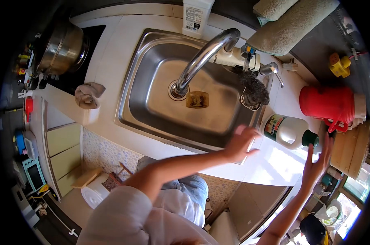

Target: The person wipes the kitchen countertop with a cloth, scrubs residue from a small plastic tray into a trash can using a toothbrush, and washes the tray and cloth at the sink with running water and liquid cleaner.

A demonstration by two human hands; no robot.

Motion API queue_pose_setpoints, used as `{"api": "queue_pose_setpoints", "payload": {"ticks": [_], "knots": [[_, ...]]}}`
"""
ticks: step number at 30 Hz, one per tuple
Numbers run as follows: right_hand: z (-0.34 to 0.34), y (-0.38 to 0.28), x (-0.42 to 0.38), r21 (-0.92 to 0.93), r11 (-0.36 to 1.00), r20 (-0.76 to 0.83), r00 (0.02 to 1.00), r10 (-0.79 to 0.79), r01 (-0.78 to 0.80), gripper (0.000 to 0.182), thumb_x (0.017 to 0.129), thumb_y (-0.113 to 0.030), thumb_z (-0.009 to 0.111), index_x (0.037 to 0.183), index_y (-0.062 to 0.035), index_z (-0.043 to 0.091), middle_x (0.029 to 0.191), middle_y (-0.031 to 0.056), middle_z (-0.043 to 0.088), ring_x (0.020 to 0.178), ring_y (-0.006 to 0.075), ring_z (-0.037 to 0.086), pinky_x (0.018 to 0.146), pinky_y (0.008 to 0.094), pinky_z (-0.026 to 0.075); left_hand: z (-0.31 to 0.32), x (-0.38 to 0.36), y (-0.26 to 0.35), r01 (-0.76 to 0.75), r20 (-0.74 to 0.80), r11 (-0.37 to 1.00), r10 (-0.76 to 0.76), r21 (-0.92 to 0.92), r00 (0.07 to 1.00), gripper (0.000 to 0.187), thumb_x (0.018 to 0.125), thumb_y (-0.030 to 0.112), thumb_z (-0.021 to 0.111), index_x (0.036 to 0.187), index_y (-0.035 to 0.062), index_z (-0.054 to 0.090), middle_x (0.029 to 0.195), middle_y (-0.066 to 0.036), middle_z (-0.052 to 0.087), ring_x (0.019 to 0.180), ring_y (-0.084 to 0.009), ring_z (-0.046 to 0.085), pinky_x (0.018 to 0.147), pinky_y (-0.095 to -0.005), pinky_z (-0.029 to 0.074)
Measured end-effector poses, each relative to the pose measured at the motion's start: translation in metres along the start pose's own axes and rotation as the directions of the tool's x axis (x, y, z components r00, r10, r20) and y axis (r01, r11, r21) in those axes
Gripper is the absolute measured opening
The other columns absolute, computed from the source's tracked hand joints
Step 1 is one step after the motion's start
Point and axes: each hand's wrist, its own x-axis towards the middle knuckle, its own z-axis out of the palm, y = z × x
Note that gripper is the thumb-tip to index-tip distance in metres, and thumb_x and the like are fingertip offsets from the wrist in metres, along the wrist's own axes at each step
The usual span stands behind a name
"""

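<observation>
A white plastic jug (290, 131) with a dark green cap and a printed label is on the counter, just right of the sink (125, 107). My right hand (318, 160) is open beside the green cap, fingers stretched out. Between the sink's front right corner and the jug is my left hand (243, 143), open and a little blurred, with its fingers apart. A chrome faucet (205, 55) arches over the steel basin. Near the drain lies a small brown, translucent rectangular piece (197, 99).
A dark mesh-like clump (256, 90) rests on a rack at the sink's right edge. A red jug (327, 104) stands at the right, a white bottle (195, 18) behind the sink. Rolled towels (293, 28) are at the back. A crumpled cloth (89, 95) and a steel pot (61, 49) are left.
</observation>
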Motion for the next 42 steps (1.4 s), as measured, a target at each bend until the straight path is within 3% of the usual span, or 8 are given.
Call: {"api": "queue_pose_setpoints", "payload": {"ticks": [6,10,23,25,36,38,40,42], "knots": [[0.025,-0.05,-0.075,0.298,0.941,-0.058,0.981,0.186,-0.161,0.04,0.083,0.0,0.057,0.122,-0.0018,0.051,0.13,0.0153,0.048,0.111,0.0272,0.053,0.085,0.0355,0.046,-0.151,-0.048,-0.125,0.305,-0.089,0.537,-0.39,0.787,0.916,0.083,0.051,0.037,0.084,0.117,0.0074,0.044,0.121,-0.011,0.044,0.114,-0.0296,0.041,0.093,-0.0539,0.03],[0.054,-0.111,-0.116,0.477,0.782,0.253,0.915,0.315,-0.401,0.036,0.079,-0.001,0.061,0.115,-0.0047,0.057,0.132,0.0158,0.045,0.115,0.0293,0.05,0.089,0.038,0.045,-0.171,-0.036,-0.191,0.215,0.022,0.451,-0.464,0.866,0.886,0.1,0.047,0.043,0.085,0.127,0.0046,0.039,0.127,-0.012,0.038,0.124,-0.0307,0.034,0.098,-0.0599,0.024],[0.06,-0.158,-0.155,0.356,0.775,0.478,0.814,0.329,-0.522,0.023,0.082,-0.01,0.059,0.104,-0.0086,0.064,0.128,0.0119,0.049,0.115,0.0296,0.05,0.102,0.0519,0.028,-0.139,-0.017,-0.219,0.218,0.121,0.446,-0.616,0.868,0.778,0.093,0.051,0.04,0.082,0.127,0.0074,0.04,0.127,-0.008,0.037,0.115,-0.0266,0.042,0.096,-0.058,0.026],[0.062,-0.162,-0.157,0.295,0.784,0.52,0.78,0.347,-0.546,0.022,0.081,-0.013,0.059,0.103,-0.0127,0.064,0.128,0.0081,0.049,0.118,0.0271,0.048,0.106,0.0577,0.012,-0.139,-0.019,-0.213,0.166,0.141,0.443,-0.581,0.881,0.801,0.092,0.051,0.039,0.082,0.127,0.0066,0.04,0.127,-0.008,0.036,0.113,-0.0268,0.043,0.095,-0.057,0.027],[0.07,-0.181,-0.146,0.314,0.786,0.565,0.77,0.296,-0.532,0.023,0.081,-0.011,0.059,0.103,-0.014,0.065,0.13,0.0072,0.048,0.121,0.0272,0.045,0.106,0.0591,0.009,-0.165,-0.035,-0.23,-0.195,0.262,0.311,-0.188,0.93,0.947,0.08,0.056,0.025,0.079,0.123,0.0036,0.041,0.127,-0.01,0.037,0.111,-0.0282,0.042,0.091,-0.0488,0.03],[0.072,-0.185,-0.145,0.352,0.764,0.57,0.771,0.283,-0.541,0.022,0.081,-0.01,0.059,0.102,-0.0132,0.065,0.13,0.0075,0.048,0.12,0.0271,0.046,0.107,0.0583,0.009,-0.189,-0.03,-0.228,-0.346,0.34,-0.052,-0.1,0.937,0.935,0.08,0.053,0.022,0.079,0.122,0.0019,0.043,0.128,-0.011,0.037,0.109,-0.0276,0.043,0.091,-0.0473,0.031],[0.074,-0.188,-0.144,0.389,0.748,0.569,0.778,0.264,-0.538,0.022,0.081,-0.01,0.059,0.102,-0.0129,0.065,0.129,0.0076,0.048,0.12,0.0272,0.046,0.107,0.0579,0.01,-0.208,-0.018,-0.202,-0.108,0.252,0.418,-0.306,0.902,0.918,0.08,0.052,0.022,0.079,0.12,0.0009,0.043,0.129,-0.011,0.037,0.108,-0.0273,0.043,0.091,-0.0471,0.031],[0.075,-0.191,-0.143,0.402,0.747,0.565,0.785,0.253,-0.53,0.022,0.081,-0.01,0.059,0.102,-0.0129,0.065,0.129,0.0077,0.048,0.118,0.0267,0.047,0.107,0.057,0.011,-0.222,-0.01,-0.186,-0.018,0.211,0.384,-0.466,0.923,0.859,0.074,0.051,0.028,0.079,0.113,0.0018,0.049,0.12,-0.011,0.042,0.106,-0.0273,0.044,0.089,-0.0431,0.033]]}}
